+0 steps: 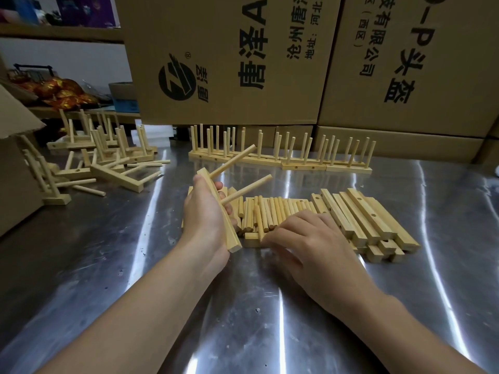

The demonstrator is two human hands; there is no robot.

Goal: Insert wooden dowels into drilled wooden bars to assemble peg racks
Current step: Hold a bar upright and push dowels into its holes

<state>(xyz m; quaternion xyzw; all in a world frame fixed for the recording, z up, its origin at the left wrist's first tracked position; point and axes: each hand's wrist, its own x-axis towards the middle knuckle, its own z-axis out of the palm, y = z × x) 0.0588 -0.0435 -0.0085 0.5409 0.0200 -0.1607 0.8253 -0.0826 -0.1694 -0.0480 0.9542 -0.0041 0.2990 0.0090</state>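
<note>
Firmly, the left hand (201, 214) grips a drilled wooden bar (229, 230). Its fingers curl round the far side, the thumb lies along the near side, and the bar's lower end sticks out below the heel of the palm. Two dowels are seated in this bar, the upper dowel (235, 160) and the lower dowel (248, 188), both pointing up and to the right. The hand is raised off the steel table (135, 279), back toward the camera, with the forearm coming in from the lower left.

The right hand (307, 238) lies palm down with bent fingers on the near ends of the loose dowels (272, 211), which lie side by side on the table. Its fingertips (267, 238) touch them, but whether they pinch one cannot be told. Its forearm comes in from the lower right.

Just right of the loose dowels is a stack of drilled bars (361, 217) with holes showing on top. Farther back a row of finished racks (297, 163) stands with pegs up, in front of large printed cardboard boxes (229, 63). At far left a heap of tipped racks (113, 157) lies beside another carton (16, 163).
</note>
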